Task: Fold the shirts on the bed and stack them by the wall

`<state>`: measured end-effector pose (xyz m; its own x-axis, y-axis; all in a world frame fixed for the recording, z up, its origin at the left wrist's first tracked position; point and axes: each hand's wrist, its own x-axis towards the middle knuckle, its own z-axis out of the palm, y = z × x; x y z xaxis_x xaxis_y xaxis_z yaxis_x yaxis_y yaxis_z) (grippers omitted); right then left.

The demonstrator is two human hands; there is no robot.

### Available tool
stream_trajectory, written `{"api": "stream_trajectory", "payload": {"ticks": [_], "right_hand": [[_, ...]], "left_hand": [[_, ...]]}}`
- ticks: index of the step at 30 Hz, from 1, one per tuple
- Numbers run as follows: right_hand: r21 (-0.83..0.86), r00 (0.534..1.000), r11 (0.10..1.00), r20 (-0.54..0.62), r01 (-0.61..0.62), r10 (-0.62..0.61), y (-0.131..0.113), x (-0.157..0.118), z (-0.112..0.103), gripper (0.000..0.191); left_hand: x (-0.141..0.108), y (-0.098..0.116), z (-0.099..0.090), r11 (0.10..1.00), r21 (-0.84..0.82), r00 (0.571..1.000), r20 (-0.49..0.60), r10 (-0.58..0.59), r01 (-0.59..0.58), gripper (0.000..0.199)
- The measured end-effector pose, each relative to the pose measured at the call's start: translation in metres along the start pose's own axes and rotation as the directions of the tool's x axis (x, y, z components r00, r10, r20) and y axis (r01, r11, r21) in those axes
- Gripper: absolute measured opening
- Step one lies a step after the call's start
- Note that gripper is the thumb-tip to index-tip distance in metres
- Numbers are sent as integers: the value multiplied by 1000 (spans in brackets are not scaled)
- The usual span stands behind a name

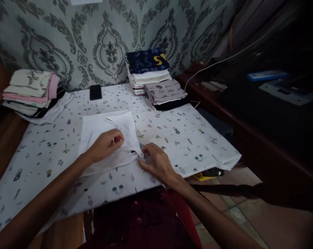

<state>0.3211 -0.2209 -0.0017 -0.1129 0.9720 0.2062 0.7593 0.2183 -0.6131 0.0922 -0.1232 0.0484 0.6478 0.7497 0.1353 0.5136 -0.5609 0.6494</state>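
A white sleeveless top (104, 124) with thin straps lies folded into a rough rectangle on the patterned cloth. My left hand (106, 143) is above its middle, fingers curled in toward the thumb, and nothing shows in them. At the top's right edge, my right hand (158, 162) rests low, with thumb and fingers apart around the end of a strap (139, 153). Whether the fingertips touch that strap is hard to make out. A second strap (111, 121) loops on the upper part of the top.
A printed white cloth (187, 145) covers the table. Folded clothes (29, 90) are piled at the back left, and more stacks (148, 62) stand at the back right beside grey folded garments (167, 91). A black phone (95, 92) lies near the wall. A white cable (224, 60) crosses the dark furniture rightward.
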Motion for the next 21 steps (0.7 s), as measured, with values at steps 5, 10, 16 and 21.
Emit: {"api": "stream_trajectory", "payload": {"ticks": [5, 10, 16, 21], "right_hand": [[43, 997, 997, -43, -68, 69, -8, 6, 1, 3], [281, 969, 930, 9, -239, 247, -8, 7, -10, 18], [-25, 986, 989, 73, -148, 149, -9, 1, -9, 4], [-235, 988, 969, 149, 81, -47, 0, -9, -8, 11]], "left_hand": [[-20, 22, 36, 928, 297, 963, 211, 165, -224, 20], [-25, 22, 57, 868, 442, 964, 225, 139, -228, 27], [-30, 38, 49, 848, 428, 930, 322, 179, -312, 28], [-5, 29, 17, 980, 140, 967, 234, 105, -140, 25]]}}
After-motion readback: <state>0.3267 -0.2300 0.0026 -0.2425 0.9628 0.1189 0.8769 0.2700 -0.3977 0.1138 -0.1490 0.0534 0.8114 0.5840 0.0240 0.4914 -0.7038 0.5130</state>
